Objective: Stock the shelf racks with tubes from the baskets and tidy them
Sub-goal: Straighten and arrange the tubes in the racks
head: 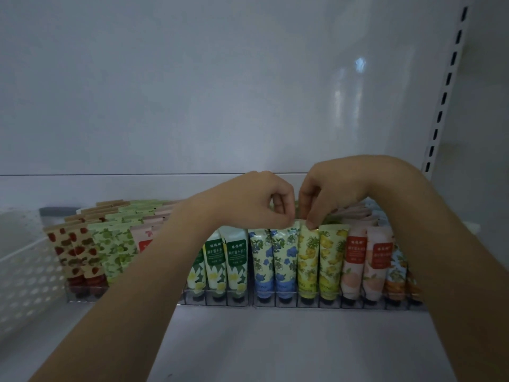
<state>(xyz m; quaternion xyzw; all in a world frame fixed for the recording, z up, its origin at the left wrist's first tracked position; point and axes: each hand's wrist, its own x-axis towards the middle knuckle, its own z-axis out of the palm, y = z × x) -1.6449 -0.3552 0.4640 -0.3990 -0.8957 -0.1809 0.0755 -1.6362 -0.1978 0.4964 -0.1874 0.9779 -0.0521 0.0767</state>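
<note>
- Tubes (237, 257) stand upright, caps down, in a clear rack (275, 302) on the shelf (275, 343), in lanes running back from the front edge.
- From 9 o'clock to 3 o'clock the front row shows strawberry tubes (74, 252), green-leaf tubes (115, 249), white-flower tubes with green labels, blue-flower tubes (283, 257), the yellow tube (308, 257) and its twin, peach tubes (355, 260) and orange ones (396, 268).
- Your right grip (330, 188) reaches down from 12 o'clock of the yellow tube and pinches its flat top edge between thumb and forefinger.
- Your left grip (259, 199) has its fingers curled, with the tips at the yellow tube's top corner on the 9 o'clock side, where it meets the nearest blue-flower tube. You cannot tell which of the two it pinches, if either.
- The two grips sit just beside each other, and your left forearm crosses in front of the tubes between the green-leaf and white-flower lanes.
- A white perforated basket (24, 271) stands at 9 o'clock of the rack, and a slotted post (446, 86) rises at 2 o'clock.
</note>
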